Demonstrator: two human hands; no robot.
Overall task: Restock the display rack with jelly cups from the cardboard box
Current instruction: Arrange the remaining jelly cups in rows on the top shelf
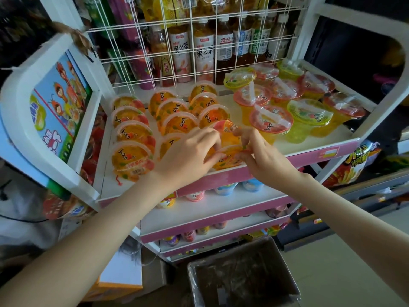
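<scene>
Both hands meet at the front edge of the top shelf [309, 141] of the rack [305, 34], at the near end of the third row of orange cups. The left hand [188, 151] curls over the left side of the front cup [230, 157], fingertips on its rim. The right hand [263, 158] pinches that cup's right rim between thumb and forefinger, its other fingers bent. The front cup sits tilted at the shelf's lip. A second cup [226, 131] leans just behind it, and the right hand's upper fingers may touch it too. On the shelf left of the hands, two rows of cups [132, 134] lie overlapped. Tall cups [271, 120] stand on the shelf's right. Behind the shelf, bottles [203, 52] show through a wire grid [176, 38]. Below the shelf, the box [243, 269] stands open.
</scene>
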